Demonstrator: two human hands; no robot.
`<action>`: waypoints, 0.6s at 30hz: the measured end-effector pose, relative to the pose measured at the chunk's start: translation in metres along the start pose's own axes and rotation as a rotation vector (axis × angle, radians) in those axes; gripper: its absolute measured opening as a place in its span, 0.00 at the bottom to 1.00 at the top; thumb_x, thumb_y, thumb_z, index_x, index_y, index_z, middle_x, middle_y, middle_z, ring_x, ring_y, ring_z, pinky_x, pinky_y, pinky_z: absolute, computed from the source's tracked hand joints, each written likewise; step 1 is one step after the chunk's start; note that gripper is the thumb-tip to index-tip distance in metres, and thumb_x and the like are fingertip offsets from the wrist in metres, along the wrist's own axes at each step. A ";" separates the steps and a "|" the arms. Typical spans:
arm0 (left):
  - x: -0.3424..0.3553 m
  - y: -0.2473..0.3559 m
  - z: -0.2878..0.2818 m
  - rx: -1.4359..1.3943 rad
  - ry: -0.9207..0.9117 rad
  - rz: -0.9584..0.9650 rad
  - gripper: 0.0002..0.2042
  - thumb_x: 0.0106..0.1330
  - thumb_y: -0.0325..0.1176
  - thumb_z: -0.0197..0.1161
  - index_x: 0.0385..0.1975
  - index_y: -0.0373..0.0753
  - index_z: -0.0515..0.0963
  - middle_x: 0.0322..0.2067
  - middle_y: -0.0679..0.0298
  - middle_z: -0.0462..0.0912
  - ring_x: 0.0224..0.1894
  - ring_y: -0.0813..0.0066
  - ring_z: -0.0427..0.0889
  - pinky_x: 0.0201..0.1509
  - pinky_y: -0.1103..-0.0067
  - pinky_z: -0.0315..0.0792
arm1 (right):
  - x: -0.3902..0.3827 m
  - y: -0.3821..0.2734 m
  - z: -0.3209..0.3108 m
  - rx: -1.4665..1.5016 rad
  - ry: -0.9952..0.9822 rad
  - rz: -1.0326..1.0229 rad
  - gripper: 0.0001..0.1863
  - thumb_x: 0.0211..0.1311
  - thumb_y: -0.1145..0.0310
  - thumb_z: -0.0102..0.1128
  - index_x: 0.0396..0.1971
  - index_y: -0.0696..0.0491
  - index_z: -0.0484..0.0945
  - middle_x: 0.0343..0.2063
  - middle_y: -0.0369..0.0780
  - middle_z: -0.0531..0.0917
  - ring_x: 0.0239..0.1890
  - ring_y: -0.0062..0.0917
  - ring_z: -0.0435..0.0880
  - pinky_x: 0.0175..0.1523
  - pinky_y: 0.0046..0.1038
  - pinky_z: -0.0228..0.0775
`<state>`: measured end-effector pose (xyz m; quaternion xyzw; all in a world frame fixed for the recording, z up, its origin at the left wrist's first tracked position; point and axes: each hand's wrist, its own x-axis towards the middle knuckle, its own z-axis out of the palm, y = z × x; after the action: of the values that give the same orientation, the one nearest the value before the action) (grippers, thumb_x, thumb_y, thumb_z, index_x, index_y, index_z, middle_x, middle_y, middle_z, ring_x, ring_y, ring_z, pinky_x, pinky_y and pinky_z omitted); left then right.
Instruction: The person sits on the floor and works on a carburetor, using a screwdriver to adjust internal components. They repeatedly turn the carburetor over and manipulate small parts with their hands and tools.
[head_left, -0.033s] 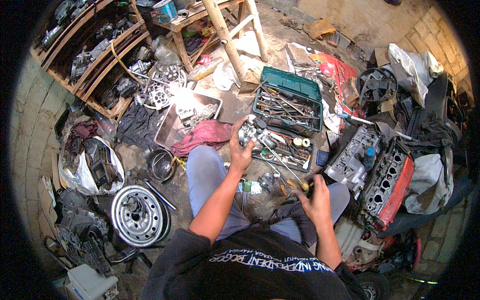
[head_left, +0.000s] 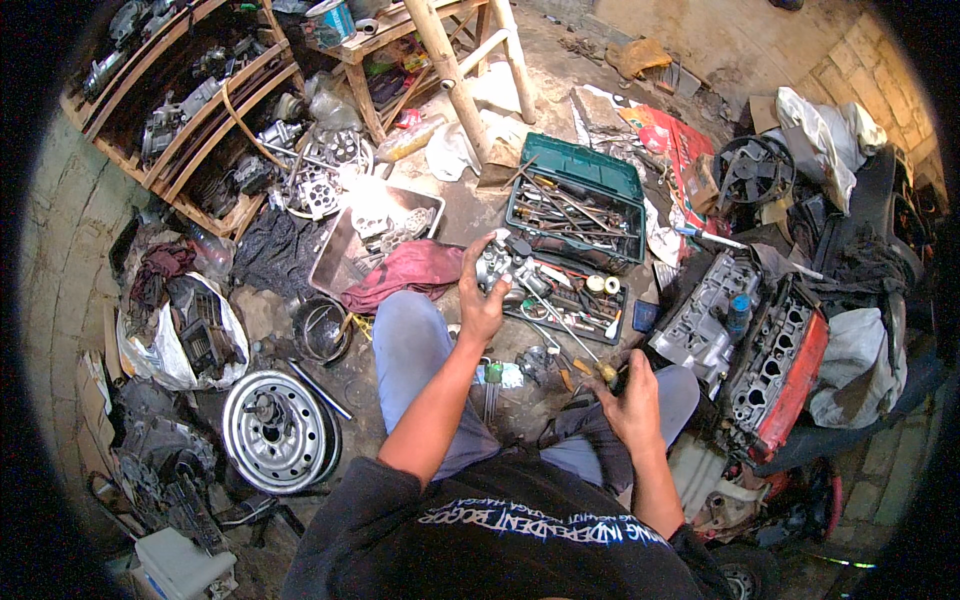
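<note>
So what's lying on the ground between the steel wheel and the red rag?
In the head view, a round dark metal bowl sits between the steel wheel and the red rag, on dirty floor.

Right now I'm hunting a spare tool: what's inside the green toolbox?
The green toolbox lies open, its tray crowded with long metal hand tools, mostly wrenches and screwdriver-like shafts. Anything beneath that top layer is covered.

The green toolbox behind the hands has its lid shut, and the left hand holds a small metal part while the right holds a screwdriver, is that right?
Not quite: the head view shows the green toolbox open, tools visible inside. The left hand does hold the small metal part, and the right hand the screwdriver.
</note>
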<state>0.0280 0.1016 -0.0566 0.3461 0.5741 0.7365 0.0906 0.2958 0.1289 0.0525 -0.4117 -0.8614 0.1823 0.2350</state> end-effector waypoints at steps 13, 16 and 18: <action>0.003 0.006 -0.004 0.068 0.046 0.045 0.31 0.57 0.39 0.64 0.62 0.32 0.70 0.59 0.50 0.75 0.64 0.54 0.71 0.71 0.63 0.60 | -0.004 0.017 0.000 0.088 -0.090 -0.041 0.17 0.60 0.70 0.68 0.46 0.59 0.75 0.35 0.53 0.81 0.37 0.53 0.82 0.41 0.47 0.74; 0.002 0.007 -0.005 0.081 0.044 0.046 0.31 0.58 0.40 0.63 0.62 0.32 0.70 0.59 0.49 0.75 0.64 0.53 0.71 0.71 0.63 0.59 | -0.003 0.024 0.002 0.074 -0.065 -0.066 0.20 0.59 0.70 0.69 0.48 0.61 0.73 0.36 0.54 0.80 0.39 0.55 0.81 0.42 0.46 0.74; 0.002 0.007 -0.006 0.073 0.048 0.035 0.32 0.58 0.41 0.63 0.62 0.32 0.70 0.59 0.49 0.75 0.64 0.53 0.71 0.72 0.63 0.59 | -0.004 0.013 0.001 0.067 -0.043 -0.062 0.20 0.60 0.71 0.68 0.49 0.62 0.73 0.38 0.55 0.80 0.40 0.55 0.81 0.43 0.47 0.74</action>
<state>0.0248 0.0955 -0.0506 0.3415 0.5963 0.7247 0.0514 0.3054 0.1332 0.0447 -0.3726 -0.8721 0.2124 0.2356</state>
